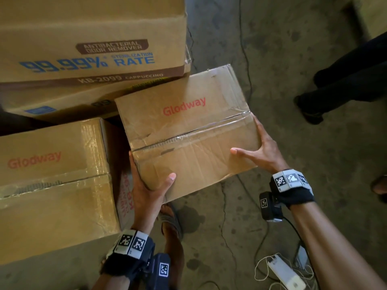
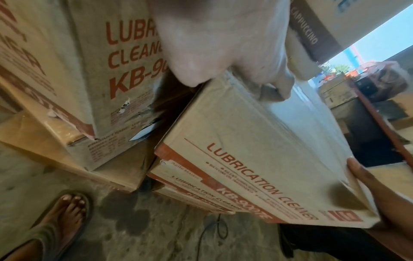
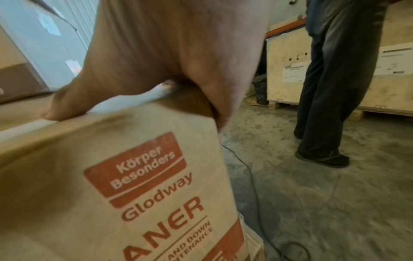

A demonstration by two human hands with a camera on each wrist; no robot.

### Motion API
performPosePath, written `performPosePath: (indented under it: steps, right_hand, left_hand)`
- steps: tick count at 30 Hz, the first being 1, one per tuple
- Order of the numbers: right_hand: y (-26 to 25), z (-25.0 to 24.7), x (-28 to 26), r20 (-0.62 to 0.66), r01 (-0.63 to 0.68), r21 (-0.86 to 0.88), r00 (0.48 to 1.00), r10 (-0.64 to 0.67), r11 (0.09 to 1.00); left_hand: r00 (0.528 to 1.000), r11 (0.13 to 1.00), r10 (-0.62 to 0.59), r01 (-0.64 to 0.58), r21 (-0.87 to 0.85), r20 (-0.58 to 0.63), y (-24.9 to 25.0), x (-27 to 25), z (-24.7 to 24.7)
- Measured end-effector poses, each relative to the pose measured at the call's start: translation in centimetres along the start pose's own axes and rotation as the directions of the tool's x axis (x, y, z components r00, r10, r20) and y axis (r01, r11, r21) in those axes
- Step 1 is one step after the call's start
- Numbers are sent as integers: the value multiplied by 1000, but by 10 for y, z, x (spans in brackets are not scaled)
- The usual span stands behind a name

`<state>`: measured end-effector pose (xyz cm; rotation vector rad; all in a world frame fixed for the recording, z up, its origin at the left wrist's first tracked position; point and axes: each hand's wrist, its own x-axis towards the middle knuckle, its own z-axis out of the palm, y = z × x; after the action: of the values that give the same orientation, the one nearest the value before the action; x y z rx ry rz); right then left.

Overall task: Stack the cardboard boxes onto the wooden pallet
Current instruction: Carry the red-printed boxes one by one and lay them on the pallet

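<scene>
A taped cardboard box [image 1: 188,130] printed "Glodway" is held tilted in the middle of the head view. My left hand [image 1: 146,189] grips its near left corner, thumb on top and fingers down the side. My right hand [image 1: 263,151] grips its right edge, thumb across the top. The left wrist view shows the same box [image 2: 257,141], marked "Lubrication Cleaner", with my left hand [image 2: 223,44] on its upper corner. In the right wrist view my right hand [image 3: 167,61] clasps the box [image 3: 111,176] at its top edge. No wooden pallet is in view.
A second Glodway box [image 1: 52,185] stands at the left, and larger "99.99% RATE" boxes [image 1: 94,38] are stacked behind. Similar boxes [image 2: 190,190] lie under the held one. Another person's legs [image 1: 345,84] stand at right. Cables and a white adapter [image 1: 284,273] lie on the concrete floor.
</scene>
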<state>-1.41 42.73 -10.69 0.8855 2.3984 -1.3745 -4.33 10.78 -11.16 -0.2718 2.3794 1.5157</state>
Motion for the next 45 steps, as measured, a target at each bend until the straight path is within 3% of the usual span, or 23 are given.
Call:
performPosePath:
  steps: [5, 9, 14, 19, 23, 27, 32, 35, 40, 42, 45]
  right_hand:
    - [8, -18, -84, -24, -72, 138, 997, 76, 988]
    - [-6, -26, -178, -80, -93, 206, 990, 112, 974]
    - [-45, -23, -300, -161, -34, 199, 985, 68, 979]
    - [-101, 6, -392, -267, 84, 174, 963, -35, 981]
    - [-156, 44, -442, -269, 196, 156, 951, -149, 968]
    - [-217, 95, -474, -187, 315, 95, 937, -294, 944]
    - [-299, 166, -483, -26, 473, 14, 881, -472, 881]
    - [-357, 207, -478, 125, 555, 18, 824, -553, 831]
    - [-439, 269, -477, 305, 705, 106, 649, -697, 702]
    - [-466, 291, -481, 402, 748, 138, 556, -727, 649]
    - [-497, 327, -494, 554, 804, 161, 407, -726, 573]
  left_hand:
    - [984, 997, -49, 58, -53, 170, 16, -41, -26]
    - [973, 996, -59, 73, -56, 224, 40, -92, -60]
    - [964, 995, 18, 9, -100, 266, 75, -151, -137]
    - [947, 982, 30, 32, -188, 319, 110, -203, -236]
    - [964, 973, 93, -35, -230, 247, 107, -236, -326]
    - [992, 938, 102, -71, -340, 74, 87, -275, -419]
    - [985, 897, 50, -117, -426, -165, 52, -320, -521]
    - [942, 900, 6, -151, -409, -335, 35, -343, -571]
    - [805, 891, -102, -188, -414, -584, 15, -386, -622]
    - [724, 852, -152, -249, -461, -672, 6, -407, -629]
    - [549, 842, -234, -298, -450, -803, -4, -444, -625]
